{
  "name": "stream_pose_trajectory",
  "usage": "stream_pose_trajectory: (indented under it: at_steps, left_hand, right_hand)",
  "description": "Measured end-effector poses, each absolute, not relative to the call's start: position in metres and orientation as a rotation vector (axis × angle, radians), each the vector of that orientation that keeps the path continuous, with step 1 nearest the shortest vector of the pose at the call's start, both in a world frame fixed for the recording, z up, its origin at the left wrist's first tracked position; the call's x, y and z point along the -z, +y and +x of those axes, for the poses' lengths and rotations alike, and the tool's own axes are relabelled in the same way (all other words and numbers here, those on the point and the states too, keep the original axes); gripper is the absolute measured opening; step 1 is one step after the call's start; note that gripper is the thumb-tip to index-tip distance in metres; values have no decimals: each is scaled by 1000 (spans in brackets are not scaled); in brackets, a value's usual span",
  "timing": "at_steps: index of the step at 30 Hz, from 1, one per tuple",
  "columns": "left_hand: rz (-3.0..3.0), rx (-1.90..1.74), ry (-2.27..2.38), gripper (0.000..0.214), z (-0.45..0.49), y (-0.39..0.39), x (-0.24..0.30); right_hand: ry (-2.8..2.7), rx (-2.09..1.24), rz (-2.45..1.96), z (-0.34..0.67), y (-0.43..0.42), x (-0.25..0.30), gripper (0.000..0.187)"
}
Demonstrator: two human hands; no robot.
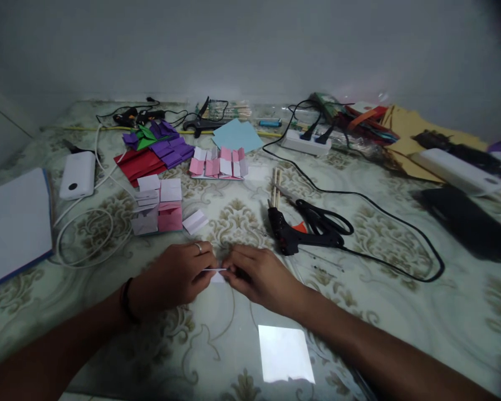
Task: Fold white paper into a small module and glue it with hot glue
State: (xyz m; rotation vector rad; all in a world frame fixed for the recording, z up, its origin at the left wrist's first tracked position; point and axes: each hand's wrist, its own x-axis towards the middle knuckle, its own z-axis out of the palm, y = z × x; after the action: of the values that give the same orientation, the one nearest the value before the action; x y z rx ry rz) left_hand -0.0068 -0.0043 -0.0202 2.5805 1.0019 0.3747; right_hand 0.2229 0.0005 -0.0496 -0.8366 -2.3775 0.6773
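A small piece of white folded paper (217, 277) is pinched between my two hands, low over the table. My left hand (183, 272), with a ring and a dark wristband, is closed on its left end. My right hand (262, 277) grips the right end, fingers curled; most of the paper is hidden behind them. Just beyond my hands lies a small white folded piece (195, 222). To its left are rows of folded white and pink papers (158, 205). A square white sheet (285, 354) lies in front of my right forearm.
Right of my hands lie a black glue gun (294, 236), its cord, and black scissors (325, 217). Behind are pink folded papers (219, 163), purple ones (173, 150), blue sheets (237, 135) and a power strip (306, 143). A white power bank (77, 175) with cable stands left; a black phone (470, 223) lies right.
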Motion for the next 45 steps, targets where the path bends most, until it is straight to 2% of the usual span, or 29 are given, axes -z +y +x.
stream_pose_trajectory:
  at_steps: [17, 21, 32, 45]
  left_hand:
    - [2565, -312, 1100, 11, -13, -2, 18]
    - [2537, -354, 1051, 10, -11, -2, 18]
    - [2585, -342, 1015, 9, -10, -4, 19]
    - [2629, -370, 996, 13, -8, -7, 22]
  right_hand:
    - [-2156, -870, -857, 226, 6, 45, 16]
    - [-2150, -861, -860, 225, 5, 44, 25]
    - [-2266, -780, -824, 224, 0, 51, 3]
    - [-2311, -733, -833, 224, -1, 48, 7]
